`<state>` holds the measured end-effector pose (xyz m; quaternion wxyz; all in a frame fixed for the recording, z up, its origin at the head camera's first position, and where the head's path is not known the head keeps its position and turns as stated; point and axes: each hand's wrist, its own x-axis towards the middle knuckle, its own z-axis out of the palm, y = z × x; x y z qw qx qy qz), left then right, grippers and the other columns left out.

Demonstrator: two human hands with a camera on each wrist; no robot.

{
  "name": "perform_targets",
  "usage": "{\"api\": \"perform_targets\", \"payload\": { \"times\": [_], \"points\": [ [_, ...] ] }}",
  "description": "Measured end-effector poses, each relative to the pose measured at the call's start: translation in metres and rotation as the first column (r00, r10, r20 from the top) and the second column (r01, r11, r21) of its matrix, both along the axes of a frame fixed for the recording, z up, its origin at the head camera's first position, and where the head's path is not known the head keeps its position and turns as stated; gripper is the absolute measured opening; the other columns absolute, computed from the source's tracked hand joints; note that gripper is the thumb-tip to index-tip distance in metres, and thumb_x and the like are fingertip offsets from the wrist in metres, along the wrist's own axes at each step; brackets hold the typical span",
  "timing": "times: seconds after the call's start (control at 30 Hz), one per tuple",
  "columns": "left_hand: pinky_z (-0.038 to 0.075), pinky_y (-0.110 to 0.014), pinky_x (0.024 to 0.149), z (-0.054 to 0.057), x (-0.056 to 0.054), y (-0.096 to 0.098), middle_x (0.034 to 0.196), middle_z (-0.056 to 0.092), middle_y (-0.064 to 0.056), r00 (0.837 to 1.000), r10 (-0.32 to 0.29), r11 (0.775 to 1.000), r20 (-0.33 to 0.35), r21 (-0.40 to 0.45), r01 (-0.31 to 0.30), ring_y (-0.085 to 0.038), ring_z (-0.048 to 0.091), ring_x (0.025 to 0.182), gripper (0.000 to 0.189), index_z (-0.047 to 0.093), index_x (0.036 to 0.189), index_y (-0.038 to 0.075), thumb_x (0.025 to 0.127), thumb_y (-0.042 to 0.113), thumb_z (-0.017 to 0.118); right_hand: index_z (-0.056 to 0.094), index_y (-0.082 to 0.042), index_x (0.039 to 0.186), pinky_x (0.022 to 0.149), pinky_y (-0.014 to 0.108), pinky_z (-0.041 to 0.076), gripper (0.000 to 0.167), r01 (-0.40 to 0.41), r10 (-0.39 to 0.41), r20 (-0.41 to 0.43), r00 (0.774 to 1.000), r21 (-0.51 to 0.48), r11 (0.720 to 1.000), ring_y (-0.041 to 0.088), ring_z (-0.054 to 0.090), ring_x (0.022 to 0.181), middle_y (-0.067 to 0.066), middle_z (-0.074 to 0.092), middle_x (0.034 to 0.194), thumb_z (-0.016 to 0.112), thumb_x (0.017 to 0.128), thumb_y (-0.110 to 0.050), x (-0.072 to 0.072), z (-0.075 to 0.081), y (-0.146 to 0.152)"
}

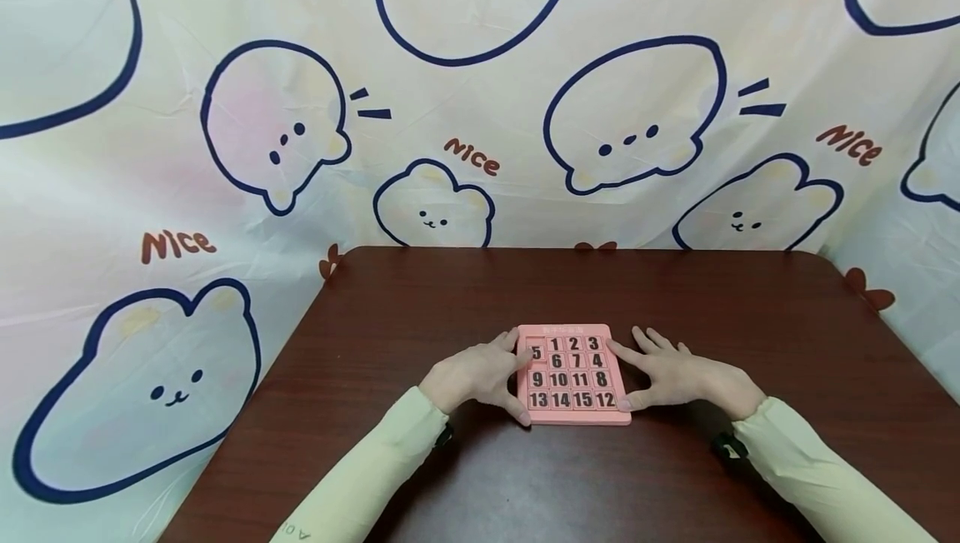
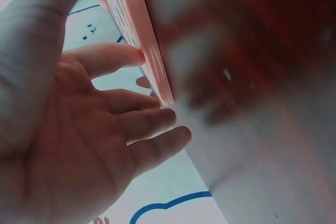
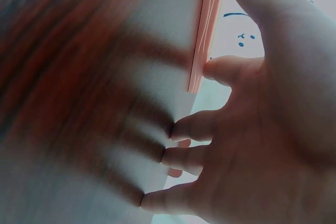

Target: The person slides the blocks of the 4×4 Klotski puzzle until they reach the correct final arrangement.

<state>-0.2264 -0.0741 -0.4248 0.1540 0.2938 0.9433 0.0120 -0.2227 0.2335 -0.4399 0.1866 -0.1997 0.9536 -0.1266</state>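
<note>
A pink sliding number puzzle [image 1: 576, 381] lies flat on the brown table between both hands. Its tile 5 [image 1: 536, 353] sits out of line, between the first and second rows of the left column. My left hand [image 1: 478, 372] is at the puzzle's left side, thumb by the lower left corner and a finger reaching over tile 5. Along the right side, my right hand [image 1: 675, 376] has its thumb by the lower corner and a finger at the upper edge, the others spread. Both wrist views show the puzzle's side edge [image 2: 152, 51] beside extended fingers.
The dark brown table [image 1: 420, 293] reaches back to a pale curtain [image 1: 517, 127] printed with blue-outlined cartoon bears. Dark straps show at both wrists, under light green sleeves [image 1: 375, 464].
</note>
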Motion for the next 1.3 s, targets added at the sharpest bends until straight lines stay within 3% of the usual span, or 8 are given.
{"api": "perform_targets", "payload": {
  "times": [0.1, 0.23, 0.37, 0.43, 0.67, 0.87, 1.1, 1.3],
  "points": [
    [0.039, -0.041, 0.113, 0.0, 0.005, 0.0, 0.163, 0.02, -0.016, 1.0, 0.002, 1.0, 0.005, 0.012, -0.002, -0.029, 0.029, 0.149, 0.099, 0.042, 0.15, 0.024, 0.068, 0.067, 0.076, 0.025, -0.021, 0.157, 0.103, 0.08, 0.014, 0.104, -0.003, 0.003, 0.001, 1.0, 0.0, 1.0, 0.055, 0.008, 0.146, 0.034, 0.013, 0.159, 0.064, 0.076, -0.073, 0.0, 0.0, 0.0],
    [0.045, -0.04, 0.107, -0.001, 0.009, 0.0, 0.159, 0.032, -0.015, 1.0, -0.02, 1.0, -0.011, 0.021, 0.021, -0.027, 0.046, 0.137, 0.081, 0.054, 0.139, 0.023, 0.071, 0.065, 0.074, 0.025, -0.021, 0.157, 0.103, 0.08, 0.014, 0.104, -0.005, 0.005, -0.001, 1.0, 0.005, 1.0, 0.055, 0.008, 0.146, 0.034, 0.013, 0.159, 0.063, 0.076, -0.074, 0.001, 0.0, 0.0],
    [0.049, -0.034, 0.1, -0.002, 0.008, -0.001, 0.152, 0.043, -0.011, 0.999, -0.044, 0.998, -0.023, 0.047, 0.045, -0.019, 0.057, 0.12, 0.069, 0.06, 0.13, 0.021, 0.075, 0.061, 0.075, 0.025, -0.021, 0.157, 0.103, 0.081, 0.014, 0.104, -0.006, 0.006, 0.0, 1.0, 0.004, 1.0, 0.055, 0.008, 0.146, 0.034, 0.013, 0.159, 0.064, 0.076, -0.074, 0.001, 0.0, 0.0],
    [0.048, -0.034, 0.102, -0.003, 0.005, -0.002, 0.15, 0.046, -0.011, 0.998, -0.042, 0.997, -0.036, 0.058, 0.044, -0.019, 0.057, 0.123, 0.071, 0.057, 0.134, 0.02, 0.078, 0.061, 0.073, 0.025, -0.021, 0.157, 0.103, 0.081, 0.013, 0.104, -0.004, 0.004, 0.004, 1.0, 0.003, 1.0, 0.055, 0.008, 0.146, 0.034, 0.013, 0.159, 0.064, 0.076, -0.074, 0.001, 0.0, 0.0],
    [0.035, -0.047, 0.116, -0.004, -0.011, -0.004, 0.16, 0.032, -0.012, 1.0, 0.031, 0.988, 0.006, 0.149, -0.031, -0.028, 0.033, 0.147, 0.088, 0.036, 0.153, 0.024, 0.082, 0.068, 0.064, 0.025, -0.021, 0.157, 0.104, 0.08, 0.013, 0.104, 0.002, -0.002, 0.007, 1.0, 0.003, 1.0, 0.055, 0.009, 0.146, 0.033, 0.013, 0.159, 0.064, 0.077, -0.073, 0.0, -0.002, -0.001],
    [0.024, -0.055, 0.119, 0.0, -0.025, 0.003, 0.164, 0.021, -0.011, 0.998, 0.029, 0.977, 0.059, 0.209, -0.041, -0.031, 0.014, 0.153, 0.084, 0.037, 0.153, 0.028, 0.082, 0.065, 0.065, 0.025, -0.021, 0.157, 0.103, 0.08, 0.013, 0.103, -0.001, 0.001, 0.006, 1.0, 0.002, 1.0, 0.055, 0.008, 0.146, 0.033, 0.013, 0.159, 0.064, 0.077, -0.073, 0.001, 0.0, 0.0],
    [0.017, -0.057, 0.12, -0.001, -0.034, 0.019, 0.165, 0.016, -0.013, 0.999, -0.016, 0.98, 0.03, 0.199, 0.009, -0.035, 0.0, 0.154, 0.083, 0.039, 0.151, 0.032, 0.081, 0.069, 0.064, 0.025, -0.021, 0.157, 0.103, 0.081, 0.014, 0.103, -0.009, 0.009, -0.004, 1.0, 0.009, 1.0, 0.056, 0.009, 0.146, 0.035, 0.014, 0.158, 0.063, 0.077, -0.074, 0.001, 0.0, 0.0],
    [0.013, -0.053, 0.123, -0.007, -0.038, 0.026, 0.167, 0.009, -0.01, 0.998, -0.007, 0.99, 0.055, 0.141, -0.001, -0.033, -0.008, 0.154, 0.082, 0.034, 0.151, 0.041, 0.08, 0.074, 0.06, 0.025, -0.021, 0.157, 0.102, 0.081, 0.014, 0.103, -0.009, 0.009, 0.0, 1.0, 0.009, 1.0, 0.056, 0.009, 0.145, 0.034, 0.014, 0.158, 0.063, 0.077, -0.074, 0.0, 0.0, 0.0]
  ]
}}
